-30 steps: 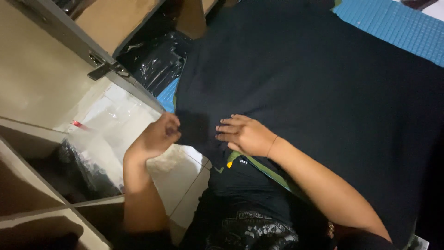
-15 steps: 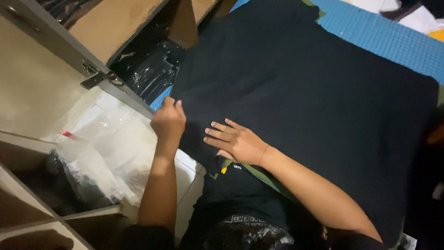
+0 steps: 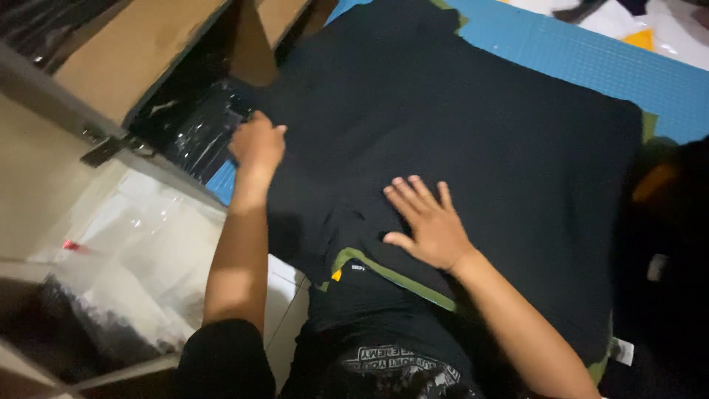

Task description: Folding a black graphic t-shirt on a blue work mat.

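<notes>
Black garment spread on blue mat; left hand curled gripping its left edge, right hand pressed flat, fingers splayed, near hem.

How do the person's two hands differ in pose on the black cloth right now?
The left hand is curled at the edge of the black cloth, near the shiny black plastic bags; the right hand lies flat, fingers spread, farther in. The left reaches farther from the body. Both are bare and touch the cloth.

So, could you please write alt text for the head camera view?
Two bare hands press a black garment flat on a blue gridded mat: the left hand at its left edge, the right hand spread near the middle. Clear plastic bags lie at left.
</notes>
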